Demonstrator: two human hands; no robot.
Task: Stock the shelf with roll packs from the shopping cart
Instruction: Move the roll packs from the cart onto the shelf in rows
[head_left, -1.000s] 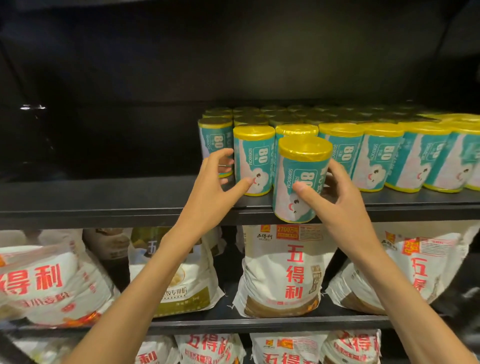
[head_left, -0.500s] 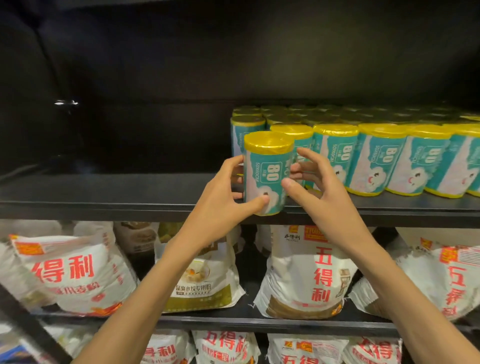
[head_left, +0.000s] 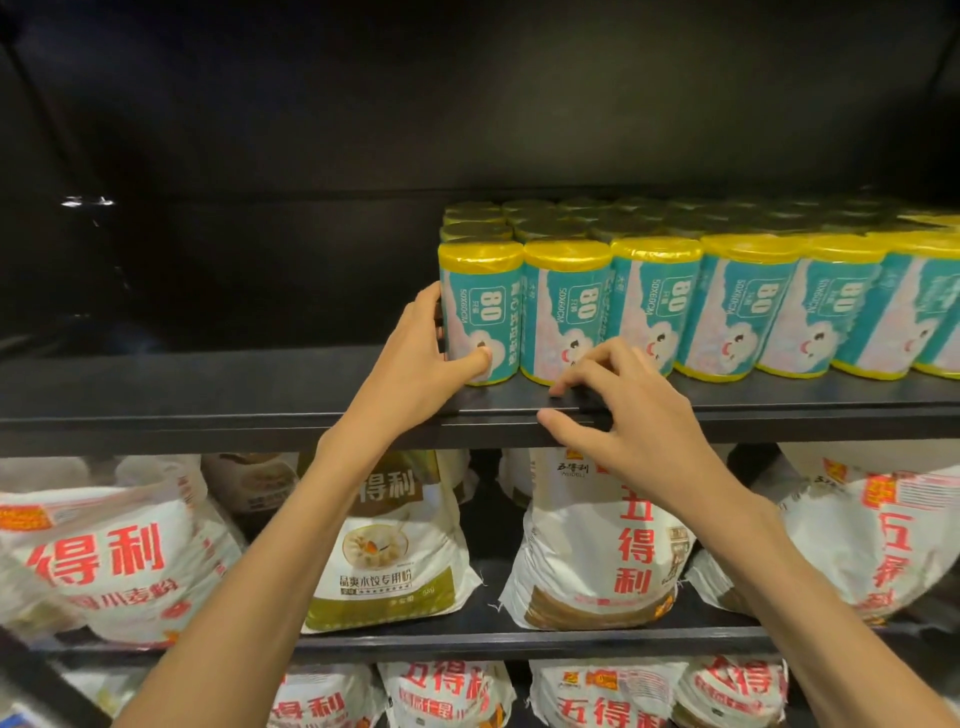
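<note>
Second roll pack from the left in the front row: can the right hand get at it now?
Probably yes. The right hand is open just before that roll pack, with nothing between.

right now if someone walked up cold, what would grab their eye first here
The row of teal roll packs with shiny yellow tops lined along the right of the black metal shelf stands out first against the dark back. Next comes the left hand, its grip round the leftmost teal-and-yellow roll pack, while the right hand rests fingers on the shelf edge. Below sit white flour bags with big red characters.
</note>
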